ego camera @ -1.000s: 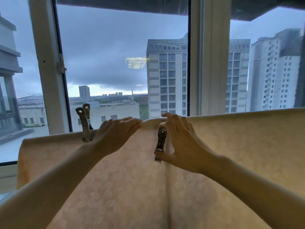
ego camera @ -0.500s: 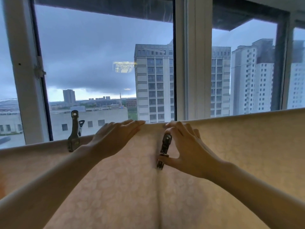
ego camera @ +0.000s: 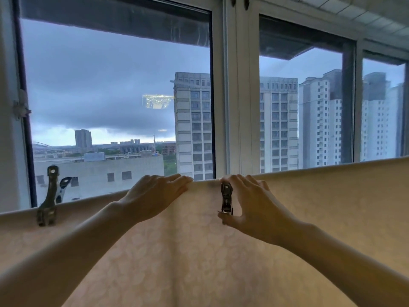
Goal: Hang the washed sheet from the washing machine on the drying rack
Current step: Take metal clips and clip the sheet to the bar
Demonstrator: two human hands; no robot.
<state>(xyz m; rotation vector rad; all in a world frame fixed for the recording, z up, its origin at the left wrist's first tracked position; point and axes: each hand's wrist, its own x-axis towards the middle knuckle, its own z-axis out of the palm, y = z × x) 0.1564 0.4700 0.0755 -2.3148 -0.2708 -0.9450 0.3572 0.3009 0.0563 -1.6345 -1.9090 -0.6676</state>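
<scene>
- left hand [ego camera: 155, 196] flat, fingers straight, resting on top edge of the sheet [ego camera: 199, 262]
- right hand [ego camera: 250, 202] pinching a metal clip [ego camera: 226, 197] there
- 2nd clip [ego camera: 47, 202] sits further left

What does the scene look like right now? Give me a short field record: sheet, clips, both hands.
sheet: cream patterned sheet, draped with its top fold running across the view; the support under it is hidden
left hand: left hand lies flat on the top fold, fingers straight
right hand: right hand pinches the near clip between thumb and fingers
near clip: metal, upright at the fold
far clip: far clip, metal, standing on the fold off to the left, untouched
background: window behind the sheet
</scene>
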